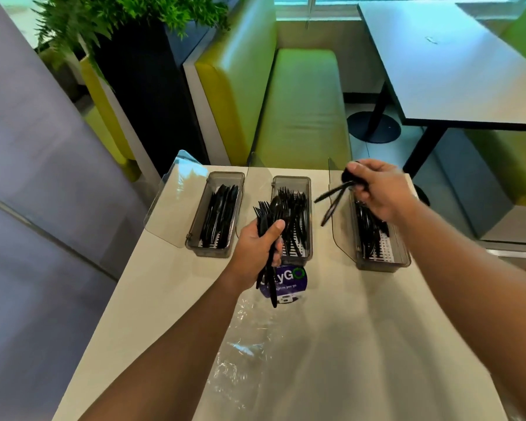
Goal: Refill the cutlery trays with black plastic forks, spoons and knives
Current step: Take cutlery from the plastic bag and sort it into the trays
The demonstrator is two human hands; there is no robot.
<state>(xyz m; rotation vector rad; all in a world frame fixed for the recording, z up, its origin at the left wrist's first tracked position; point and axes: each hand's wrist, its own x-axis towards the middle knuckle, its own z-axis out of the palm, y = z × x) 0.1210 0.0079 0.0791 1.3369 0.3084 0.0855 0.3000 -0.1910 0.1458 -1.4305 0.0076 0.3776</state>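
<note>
I see my left hand fisted round a bundle of black forks w/ one spoon, just in front of the middle tray. My right hand pinches two spoons over the right tray. The left tray holds knives.

- 2 bare forearms reach in from the bottom edge; no sleeve, cuff or fabric shows on either one
- left hand: bare; no glove; no ring or band visible on the fingers that show; the thumbnail is short and plain
- right hand: bare; no glove; no ring visible on the knuckles that show
- both wrists are uncovered; no watch, strap or bracelet on either
- nothing else of the person is in view
</note>
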